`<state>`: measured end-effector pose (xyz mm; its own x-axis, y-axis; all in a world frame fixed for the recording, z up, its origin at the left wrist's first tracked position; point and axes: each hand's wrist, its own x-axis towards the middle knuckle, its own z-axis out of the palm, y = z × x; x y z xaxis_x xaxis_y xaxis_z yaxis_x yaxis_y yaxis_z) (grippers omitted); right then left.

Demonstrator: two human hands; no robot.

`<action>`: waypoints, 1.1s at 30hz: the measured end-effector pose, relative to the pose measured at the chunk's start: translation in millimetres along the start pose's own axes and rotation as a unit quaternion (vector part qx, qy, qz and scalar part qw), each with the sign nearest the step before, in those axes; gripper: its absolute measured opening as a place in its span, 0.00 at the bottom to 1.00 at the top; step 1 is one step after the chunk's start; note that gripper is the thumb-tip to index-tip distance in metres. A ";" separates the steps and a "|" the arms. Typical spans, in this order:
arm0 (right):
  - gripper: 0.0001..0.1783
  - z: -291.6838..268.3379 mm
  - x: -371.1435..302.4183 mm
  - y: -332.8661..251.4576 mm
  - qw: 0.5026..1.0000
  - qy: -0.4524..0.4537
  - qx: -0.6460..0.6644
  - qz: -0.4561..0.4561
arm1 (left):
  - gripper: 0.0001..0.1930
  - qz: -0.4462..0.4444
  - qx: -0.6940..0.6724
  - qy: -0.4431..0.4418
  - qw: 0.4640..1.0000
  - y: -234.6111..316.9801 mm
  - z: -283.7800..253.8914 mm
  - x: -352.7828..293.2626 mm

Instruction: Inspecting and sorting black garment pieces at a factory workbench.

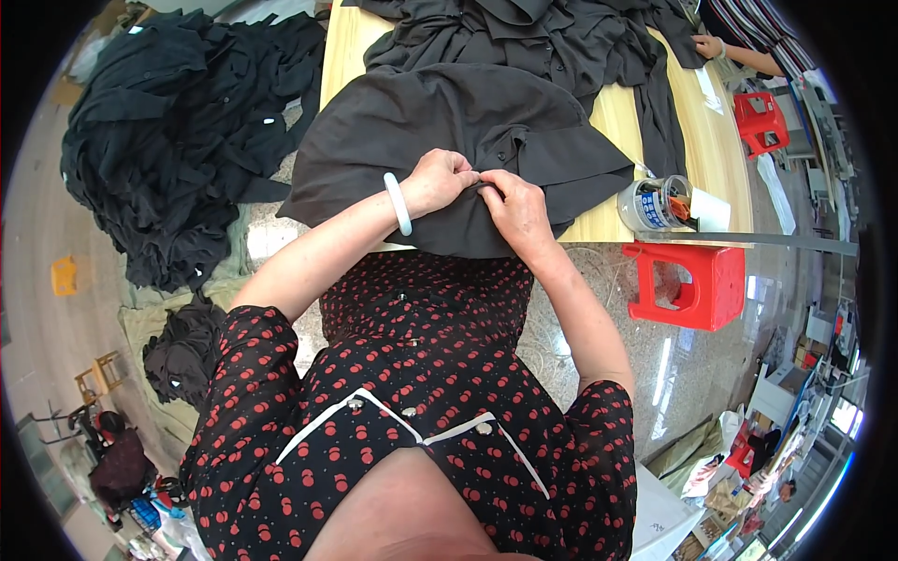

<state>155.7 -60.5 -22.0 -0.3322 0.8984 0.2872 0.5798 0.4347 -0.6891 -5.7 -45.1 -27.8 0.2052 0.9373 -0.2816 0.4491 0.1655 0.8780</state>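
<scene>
A black buttoned shirt [412, 117] lies spread over the near edge of the wooden table, its hem hanging toward me. My left hand [440, 181], with a pale bangle [398, 204] on the wrist, pinches the cloth near the button placket. Right beside it my right hand [517, 209] is closed on the same shirt, fingertips meeting the left ones. A dark button [501, 157] shows on the cloth just beyond my fingers. Whatever small part lies between the fingertips is hidden.
More black garments [524, 37] cover the table's far part. A tin with small tools [645, 206] stands at the table's [608, 224] right corner, above a red stool [697, 285]. A large dark clothing heap [178, 122] lies left. Another person's hand [708, 47] touches cloth at far right.
</scene>
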 end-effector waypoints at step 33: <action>0.07 0.8 7.5 -2.7 0.998 -0.034 0.028 -0.042 | 0.05 0.258 0.219 0.118 0.933 -7.0 5.8 -23.2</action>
<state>151.0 -55.0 -18.4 -0.4285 0.8522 0.3002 0.5064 0.5017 -0.7013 -8.6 -69.8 -29.7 0.3196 0.9072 0.2735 0.6665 -0.4204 0.6157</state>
